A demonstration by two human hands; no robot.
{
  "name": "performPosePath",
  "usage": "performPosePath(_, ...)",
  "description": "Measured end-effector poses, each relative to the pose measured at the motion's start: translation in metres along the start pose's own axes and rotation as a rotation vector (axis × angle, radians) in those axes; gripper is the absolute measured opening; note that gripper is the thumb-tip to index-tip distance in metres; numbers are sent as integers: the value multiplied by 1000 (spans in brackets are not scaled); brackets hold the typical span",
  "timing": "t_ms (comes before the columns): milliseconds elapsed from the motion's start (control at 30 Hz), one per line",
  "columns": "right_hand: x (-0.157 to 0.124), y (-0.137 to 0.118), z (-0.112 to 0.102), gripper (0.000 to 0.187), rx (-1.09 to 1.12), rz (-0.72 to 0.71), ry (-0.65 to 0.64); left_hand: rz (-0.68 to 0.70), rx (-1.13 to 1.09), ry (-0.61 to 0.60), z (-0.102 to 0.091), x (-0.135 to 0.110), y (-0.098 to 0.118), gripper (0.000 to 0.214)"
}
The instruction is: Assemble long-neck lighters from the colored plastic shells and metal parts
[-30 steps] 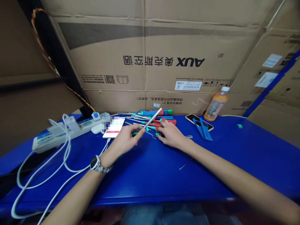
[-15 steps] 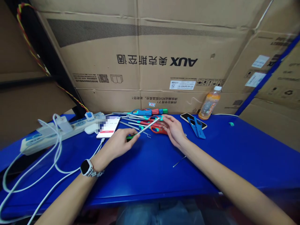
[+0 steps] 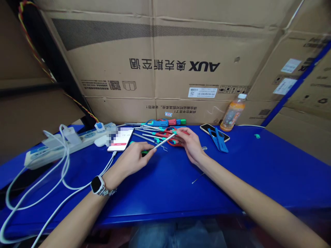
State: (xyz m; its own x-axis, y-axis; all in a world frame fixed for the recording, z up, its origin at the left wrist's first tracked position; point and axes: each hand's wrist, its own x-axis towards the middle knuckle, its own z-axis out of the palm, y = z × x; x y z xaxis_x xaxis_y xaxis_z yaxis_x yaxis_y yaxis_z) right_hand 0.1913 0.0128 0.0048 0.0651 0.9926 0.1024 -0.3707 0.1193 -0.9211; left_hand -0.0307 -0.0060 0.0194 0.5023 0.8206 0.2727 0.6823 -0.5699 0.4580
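My left hand, with a watch on its wrist, is closed on the green handle of a screwdriver whose silver shaft points up and to the right. My right hand pinches the far end of that shaft near its tip. Both hands hover just above the blue table. Right behind them lies a pile of screwdrivers with red, blue and green handles.
A phone with a lit screen lies left of the pile, beside a power strip with white cables. Blue clips rest on a second phone, an orange drink bottle stands behind, and a thin metal rod lies loose. Cardboard boxes wall the back.
The screwdriver shaft has lowered from a steep tilt toward the table. My right hand left the pile and took hold of the shaft's far end.
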Motion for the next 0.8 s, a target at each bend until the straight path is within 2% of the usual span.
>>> performPosePath(200, 1, -1, -3, 43, -20, 19, -57, 49, 18, 18, 1, -1, -5, 34)
performPosePath(400, 8, -7, -14, 41, -97, -42, -241, 85, -41, 26, 1, -2, -4, 36)
performPosePath(600, 16, -3, -21, 41, -214, -90, -247, 108, 119, 61, 3, -3, -4, 34)
performPosePath(800, 18, -13, -32, 36, -262, 10, -356, 164, 157, 33, 1, -3, -3, 35)
